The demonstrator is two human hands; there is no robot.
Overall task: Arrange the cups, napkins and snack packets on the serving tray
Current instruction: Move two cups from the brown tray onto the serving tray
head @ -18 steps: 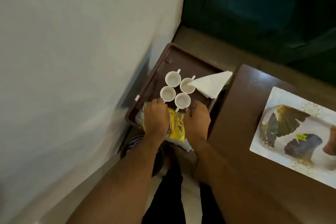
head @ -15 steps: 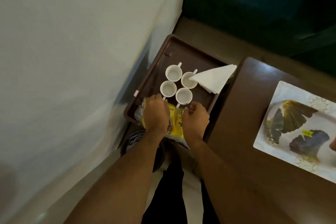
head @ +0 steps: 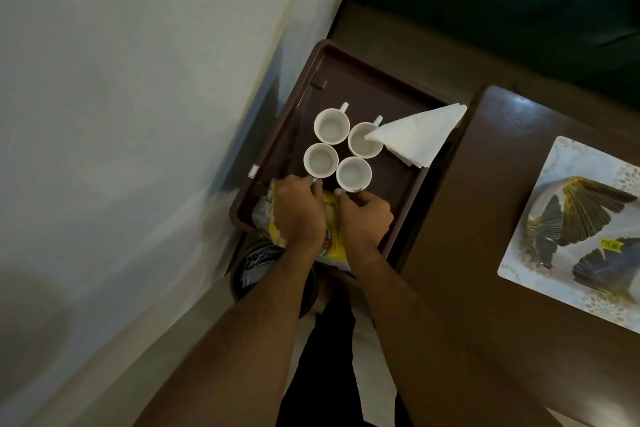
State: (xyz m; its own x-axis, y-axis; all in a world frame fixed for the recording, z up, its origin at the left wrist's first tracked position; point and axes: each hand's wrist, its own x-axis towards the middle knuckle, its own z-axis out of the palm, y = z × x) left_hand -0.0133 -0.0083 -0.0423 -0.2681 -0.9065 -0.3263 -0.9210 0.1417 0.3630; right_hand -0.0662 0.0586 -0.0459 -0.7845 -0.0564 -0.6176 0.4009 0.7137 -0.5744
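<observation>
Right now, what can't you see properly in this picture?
Head view only:
- Yellow snack packets: the left hand and right hand cover most of them, so the print and their number are unreadable.
- Round dark container under the brown plastic tray: hidden by tray and arms.
- White patterned plate: cut off by the right edge.
- One white cup: partly under the white folded napkin.

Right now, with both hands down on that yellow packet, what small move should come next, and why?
Probably slide the packet a little farther onto the tray. Its near end overhangs the tray's near rim, while both hands rest on it just short of the four cups. The napkins already lie beside them.
</observation>
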